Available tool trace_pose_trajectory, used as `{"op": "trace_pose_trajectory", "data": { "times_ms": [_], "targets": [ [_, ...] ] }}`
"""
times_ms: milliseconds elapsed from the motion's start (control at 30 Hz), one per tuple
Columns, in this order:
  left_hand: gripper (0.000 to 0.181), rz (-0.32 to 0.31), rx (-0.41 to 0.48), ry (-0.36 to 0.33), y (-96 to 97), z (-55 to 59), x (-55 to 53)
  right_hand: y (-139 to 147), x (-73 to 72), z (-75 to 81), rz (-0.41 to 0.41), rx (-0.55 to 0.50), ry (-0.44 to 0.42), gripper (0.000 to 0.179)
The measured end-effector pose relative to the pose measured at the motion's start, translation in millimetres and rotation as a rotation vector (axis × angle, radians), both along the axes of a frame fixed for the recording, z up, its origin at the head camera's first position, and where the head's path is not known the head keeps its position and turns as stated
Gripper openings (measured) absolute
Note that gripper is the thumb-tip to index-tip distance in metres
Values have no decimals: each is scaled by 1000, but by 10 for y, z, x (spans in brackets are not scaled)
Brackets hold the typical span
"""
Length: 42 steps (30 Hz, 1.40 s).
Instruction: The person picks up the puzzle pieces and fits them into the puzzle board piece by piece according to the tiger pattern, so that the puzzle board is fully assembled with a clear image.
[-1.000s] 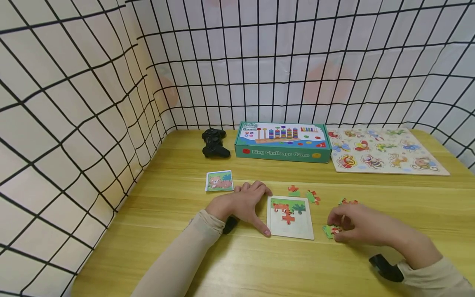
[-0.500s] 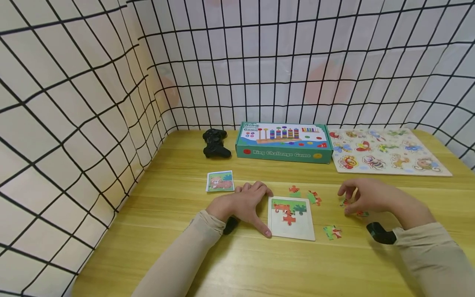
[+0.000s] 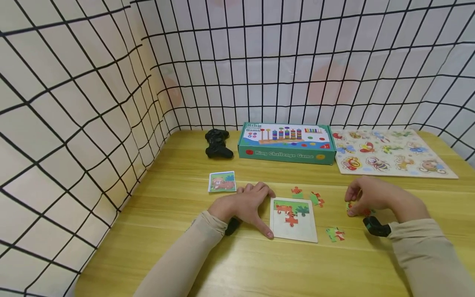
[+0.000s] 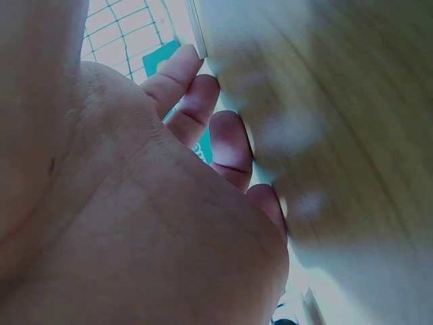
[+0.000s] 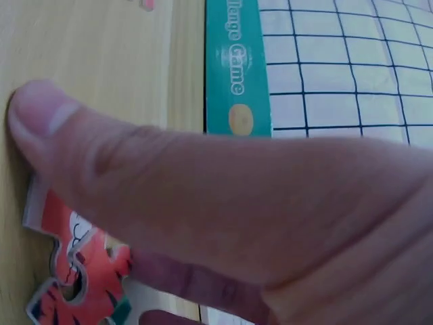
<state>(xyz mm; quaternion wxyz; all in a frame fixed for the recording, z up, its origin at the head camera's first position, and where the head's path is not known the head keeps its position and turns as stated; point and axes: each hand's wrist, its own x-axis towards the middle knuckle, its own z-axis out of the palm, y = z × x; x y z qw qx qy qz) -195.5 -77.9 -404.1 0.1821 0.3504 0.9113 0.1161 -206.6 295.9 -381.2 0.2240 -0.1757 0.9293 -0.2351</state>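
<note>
On the table (image 3: 259, 270) before you, your left hand (image 3: 245, 207) spans the puzzle tray's (image 3: 301, 232) left edge. A picture card (image 3: 222, 182) lies farther left and beyond. Two jigsaw pieces (image 3: 317, 199) sit past the tray's far right part, a single piece (image 3: 335, 234) right of its near right corner. Other tiger pieces (image 5: 101, 288) are at your right hand (image 3: 380, 197), farther right. Behind, left to right: game controller (image 3: 218, 144), Ring Challenge Game box (image 3: 287, 155), insect puzzle board (image 3: 393, 153).

A black controller (image 3: 218, 144), green game box (image 3: 287, 155) and pale picture board (image 3: 393, 153) lie near black netting (image 3: 280, 56).
</note>
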Motion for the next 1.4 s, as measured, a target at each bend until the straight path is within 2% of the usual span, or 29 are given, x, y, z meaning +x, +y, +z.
{"op": "trace_pose_trajectory", "data": {
  "times_ms": [133, 267, 500, 633, 867, 1133, 1400],
  "targets": [
    [104, 1, -2, 6, 6, -2, -2, 12, -5, -14, 26, -22, -8, 33],
    [104, -2, 0, 2, 9, -5, -3, 10, -15, -11, 45, -90, -17, 30],
    [105, 4, -3, 3, -6, -8, 1, -89, -19, 21, 65, -175, 124, 31],
    [104, 3, 1, -4, -8, -5, 5, -186, 6, 31, 53, -217, 153, 34],
    [105, -1, 8, -2, -7, -6, 7, -396, 36, 47, 22, -293, 107, 37],
    [105, 4, 12, -2, -17, -15, 4, -596, 73, 40, 99, -407, 41, 32],
    [105, 13, 10, -14, -10, 0, -3, -990, 133, -27, 181, -495, 27, 16]
  ]
}}
